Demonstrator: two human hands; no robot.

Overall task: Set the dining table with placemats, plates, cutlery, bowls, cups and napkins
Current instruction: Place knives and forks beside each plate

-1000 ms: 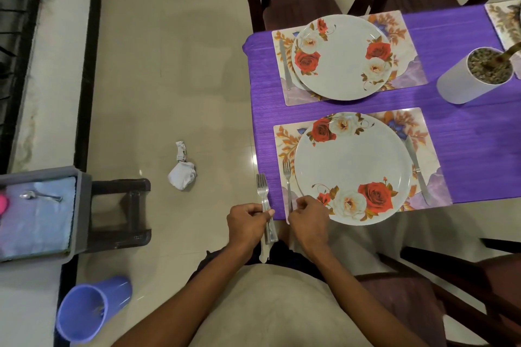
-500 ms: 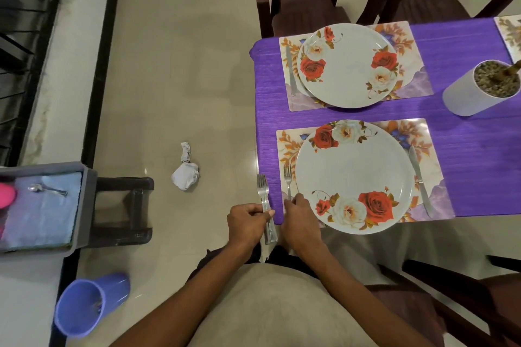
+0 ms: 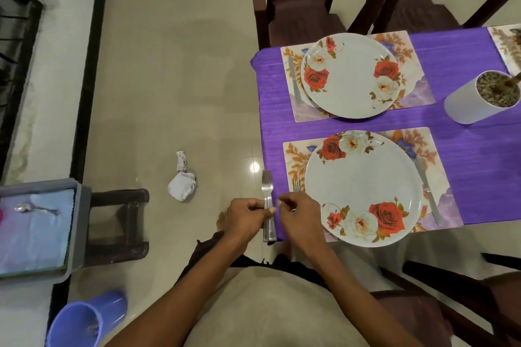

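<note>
Holding a bunch of shiny metal forks (image 3: 267, 200), the left hand (image 3: 243, 219) sits at nine o'clock of the big white rose plate (image 3: 363, 191) on the worktop (image 3: 485, 158); the right hand (image 3: 299, 220) has curled fingers, its hold hidden.

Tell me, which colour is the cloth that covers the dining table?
Purple, with fine streaks; the cloth shows best in the head view.

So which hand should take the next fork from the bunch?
Probably the right hand: it holds nothing and sits beside the steel forks, while the left hand grips that bunch.
</note>
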